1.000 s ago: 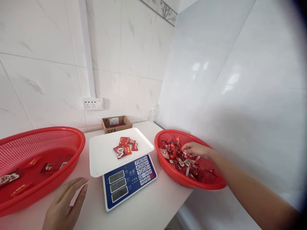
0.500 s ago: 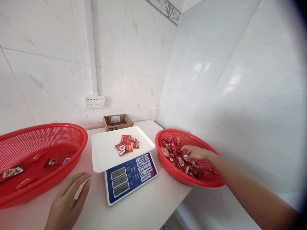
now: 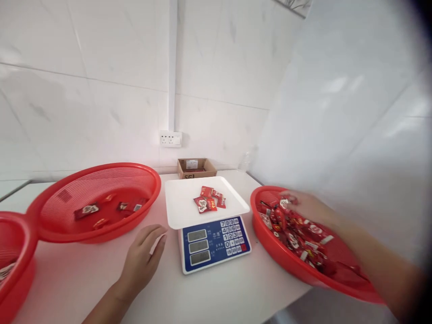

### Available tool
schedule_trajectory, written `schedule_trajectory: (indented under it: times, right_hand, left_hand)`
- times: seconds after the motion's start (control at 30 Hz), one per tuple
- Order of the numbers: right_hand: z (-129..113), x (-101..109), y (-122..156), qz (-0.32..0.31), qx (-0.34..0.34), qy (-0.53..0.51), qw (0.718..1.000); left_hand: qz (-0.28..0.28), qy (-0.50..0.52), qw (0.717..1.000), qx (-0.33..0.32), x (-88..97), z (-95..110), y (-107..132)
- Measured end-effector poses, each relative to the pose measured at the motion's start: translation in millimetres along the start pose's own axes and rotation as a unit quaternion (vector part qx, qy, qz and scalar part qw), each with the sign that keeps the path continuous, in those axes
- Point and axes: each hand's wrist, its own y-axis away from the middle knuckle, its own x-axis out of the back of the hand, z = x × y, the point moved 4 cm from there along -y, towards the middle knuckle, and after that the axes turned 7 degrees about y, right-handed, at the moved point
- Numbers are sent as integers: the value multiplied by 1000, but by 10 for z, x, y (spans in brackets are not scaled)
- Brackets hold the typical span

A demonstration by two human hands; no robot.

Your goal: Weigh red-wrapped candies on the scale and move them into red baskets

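My right hand (image 3: 308,208), somewhat blurred, is over the right red basket (image 3: 270,234). Its fingers are closed on a small red snack packet (image 3: 287,200) with a white label. Beneath it lies a heap of similar red packets (image 3: 293,240). My left hand (image 3: 143,252) hovers by the left side of the digital scale (image 3: 216,245), thumb and fingers apart, holding nothing. Several red packets (image 3: 205,202) lie overlapping on the scale's white pan (image 3: 180,209).
A second red basket (image 3: 97,236) on the left holds a few scattered packets. Part of another red basket (image 3: 23,265) shows at the left edge. Behind the scale is a small cardboard box (image 3: 197,168). A wall socket (image 3: 170,139) is above the white table (image 3: 162,299).
The camera view has turned left, bringing another basket into sight. My right hand has moved up and back within the right basket with a packet at its fingertips. The packets on the pan are unchanged.
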Motion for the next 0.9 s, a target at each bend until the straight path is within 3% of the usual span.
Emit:
schedule_trajectory:
  times: [0.2, 0.3, 0.4, 0.5, 0.77, 0.9]
  right_hand:
    - [-1198, -247, -118, -110, 48, -168, 978]
    - [-1534, -414, -164, -118, 46, -212, 969]
    - [-1594, -525, -190, -79, 93, -116, 986]
    - [-1567, -635, -129, -87, 177, -37, 980]
    - [-1804, -919, 85, -176, 263, 1, 949]
    - [-1876, -923, 83, -167, 280, 9, 945]
  left_hand:
    - [-9, 11, 1000, 17, 21, 43, 2]
    - [-4, 16, 1000, 18, 42, 61, -8]
    - [0, 18, 999, 27, 53, 52, -10]
    - [-3, 27, 999, 34, 43, 36, 0]
    - [-11, 32, 999, 39, 30, 53, 12]
    - [-20, 31, 998, 46, 33, 47, 5]
